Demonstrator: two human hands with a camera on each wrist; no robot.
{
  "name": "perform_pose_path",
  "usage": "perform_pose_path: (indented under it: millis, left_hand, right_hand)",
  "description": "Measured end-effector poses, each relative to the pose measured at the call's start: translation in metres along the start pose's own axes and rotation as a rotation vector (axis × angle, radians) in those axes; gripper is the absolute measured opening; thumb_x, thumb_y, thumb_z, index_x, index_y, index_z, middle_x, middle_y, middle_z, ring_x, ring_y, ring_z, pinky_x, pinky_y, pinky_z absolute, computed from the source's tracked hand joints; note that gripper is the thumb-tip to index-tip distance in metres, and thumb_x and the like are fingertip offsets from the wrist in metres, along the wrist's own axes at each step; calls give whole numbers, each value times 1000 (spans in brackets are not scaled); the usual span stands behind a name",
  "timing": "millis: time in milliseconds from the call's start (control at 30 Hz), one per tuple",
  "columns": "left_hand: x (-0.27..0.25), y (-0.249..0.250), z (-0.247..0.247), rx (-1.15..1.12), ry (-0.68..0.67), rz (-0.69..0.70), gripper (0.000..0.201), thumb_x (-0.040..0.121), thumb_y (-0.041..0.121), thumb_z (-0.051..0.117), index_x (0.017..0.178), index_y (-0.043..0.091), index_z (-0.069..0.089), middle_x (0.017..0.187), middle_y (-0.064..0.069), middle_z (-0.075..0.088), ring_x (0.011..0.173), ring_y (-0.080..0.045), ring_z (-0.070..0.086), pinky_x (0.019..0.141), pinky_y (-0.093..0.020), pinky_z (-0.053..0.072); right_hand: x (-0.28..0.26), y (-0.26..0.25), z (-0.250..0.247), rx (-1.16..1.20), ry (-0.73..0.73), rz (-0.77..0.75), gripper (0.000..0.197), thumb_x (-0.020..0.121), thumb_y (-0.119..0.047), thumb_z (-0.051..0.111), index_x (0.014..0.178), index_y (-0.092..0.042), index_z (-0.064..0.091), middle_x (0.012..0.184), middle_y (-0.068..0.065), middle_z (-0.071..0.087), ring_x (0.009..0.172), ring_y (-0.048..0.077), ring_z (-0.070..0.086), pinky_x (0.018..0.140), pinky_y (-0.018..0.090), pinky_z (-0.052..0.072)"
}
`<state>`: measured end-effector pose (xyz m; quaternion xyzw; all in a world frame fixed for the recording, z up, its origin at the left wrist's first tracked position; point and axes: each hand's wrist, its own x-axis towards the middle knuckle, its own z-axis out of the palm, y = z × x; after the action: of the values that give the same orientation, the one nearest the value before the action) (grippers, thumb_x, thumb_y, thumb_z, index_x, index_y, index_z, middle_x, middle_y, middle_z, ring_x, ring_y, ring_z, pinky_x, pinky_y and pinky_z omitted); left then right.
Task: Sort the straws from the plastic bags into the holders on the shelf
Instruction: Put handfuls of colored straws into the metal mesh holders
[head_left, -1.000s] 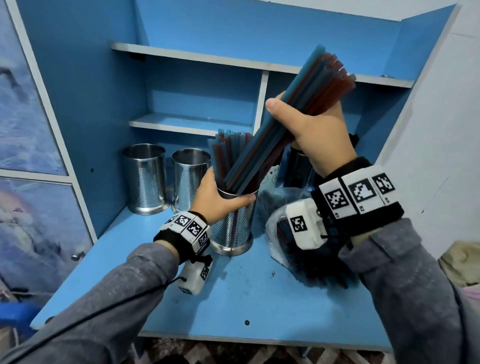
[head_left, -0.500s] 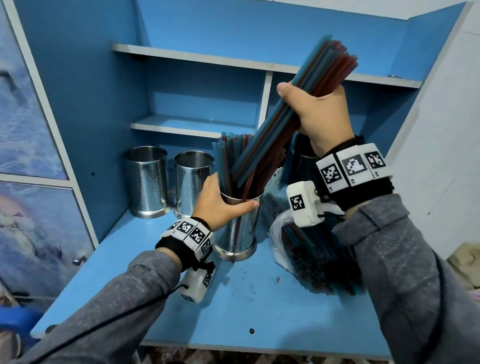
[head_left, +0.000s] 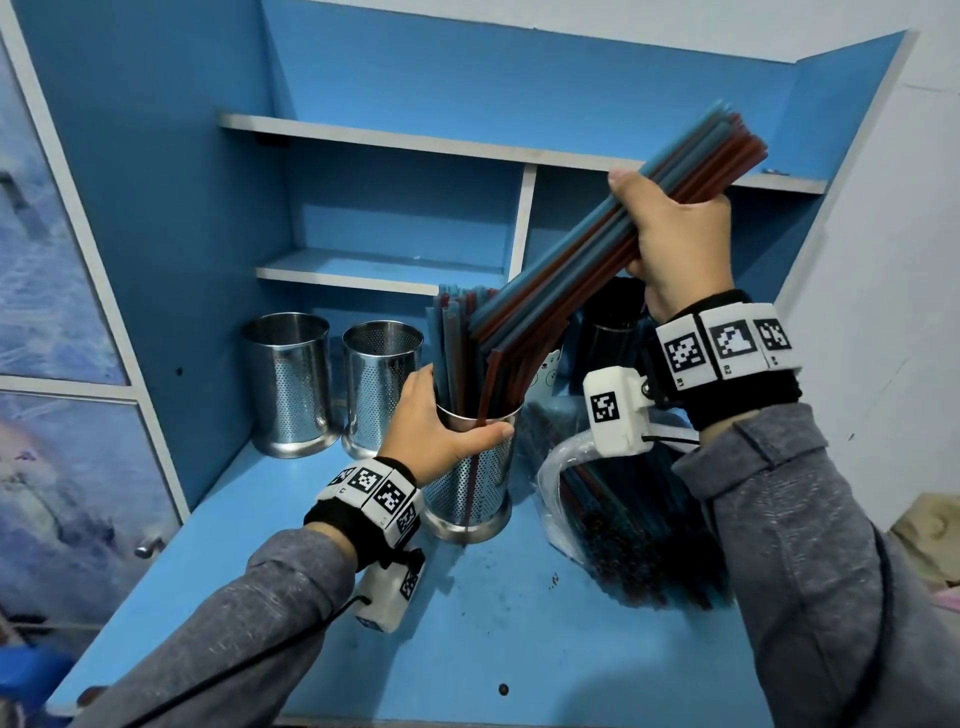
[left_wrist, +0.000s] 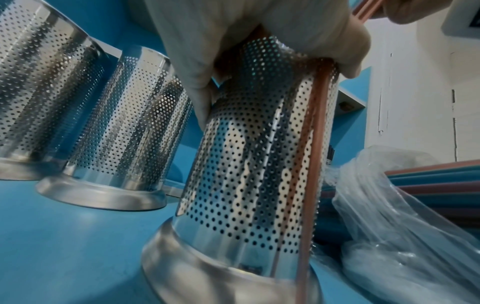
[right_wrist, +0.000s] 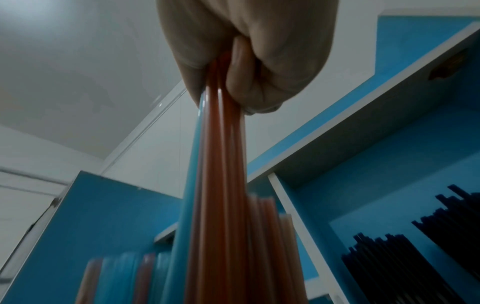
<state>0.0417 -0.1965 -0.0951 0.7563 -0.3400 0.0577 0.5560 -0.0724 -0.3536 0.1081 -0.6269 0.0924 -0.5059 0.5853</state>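
1. We had our right hand (head_left: 680, 244) wrapped round a thick bundle of straws (head_left: 618, 228), blue and red mixed, fingers clamped tight on it so none slid loose
2. The bundle sat tilted, top end up and right, low ends pointed down-left toward the mouth of the middle holder (head_left: 470, 478) — angled that way, we judged, to feed them in over the rim
3. Our left hand (head_left: 436, 431) gripped that holder just under its rim, thumb in front, fingers curled round the far side, steadying it against tipping
4. Straws already stood upright inside it; one red straw (left_wrist: 315, 156) ran down the outside of the perforated wall, pinned under our thumb — a stray that missed, it seemed
5. Two empty-looking holders (head_left: 332, 384) waited to the left, side by side
6. The plastic bag (head_left: 582, 493) lay just right of the held holder, more straws inside, so plenty remained to sort
7. A dark holder stood behind our right wrist, mostly hidden
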Motion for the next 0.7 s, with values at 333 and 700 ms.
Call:
perform_pose_path:
  millis: [333,700]
  left_hand:
    - [0,0,0,20,-6,5,93,47,70,83,123,25,52,119,4,54,114,-11,54,99,-42,49]
    - [-1,4,-1,27,-15,15,92,50,64,84,125,24,50,120,1,52,114,-13,52,101,-41,47]
  right_hand:
    - [-33,31,20,-363,-308,72,28,76,-39,80,84,-26,57,90,-4,68,84,9,68,79,30,57]
    - [-51,35,23,-328,-513,24,81,60,-53,86,125,-22,50,119,-1,63,110,13,63,99,40,50]
